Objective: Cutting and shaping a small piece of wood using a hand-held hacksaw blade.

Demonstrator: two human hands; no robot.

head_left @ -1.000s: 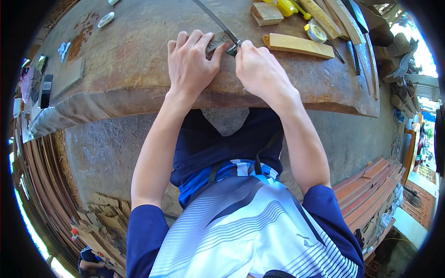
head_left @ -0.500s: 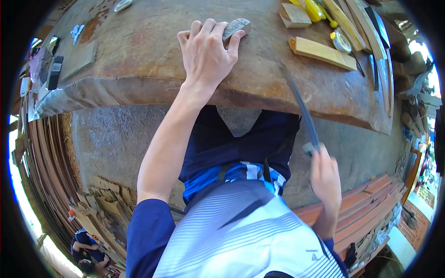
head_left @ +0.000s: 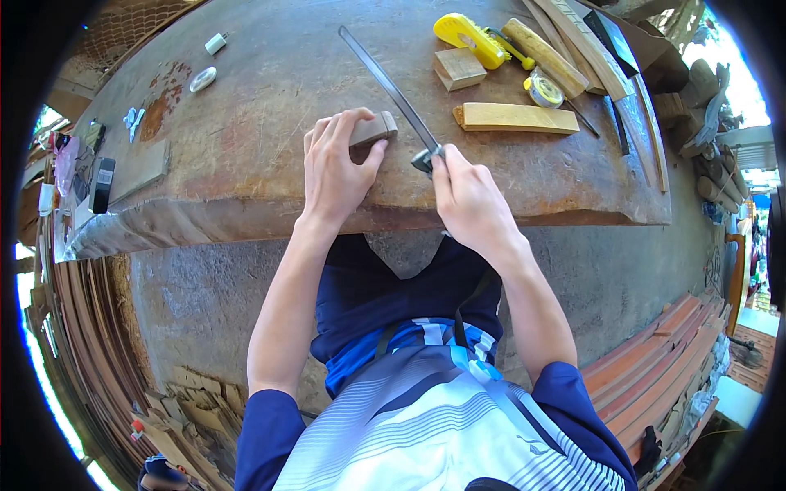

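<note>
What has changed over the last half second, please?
The right hand has swung the long narrow-bladed tool from low at the right, beyond the near edge, up and leftward over the workbench. The grey block appears turned, its lettered face out of view. Nothing was let go; the left hand still holds the block. Tape measure and pale wooden bar stayed put.

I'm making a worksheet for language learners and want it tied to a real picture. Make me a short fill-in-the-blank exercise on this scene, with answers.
1. The small block is held by the person's ____ hand.
2. The right hand holds a long-bladed tool; touching or apart, its blade and the small block are ____.
3. In the picture, the yellowish wooden bar lies to the ____ of the small block.

Missing words: left; apart; right.
</note>
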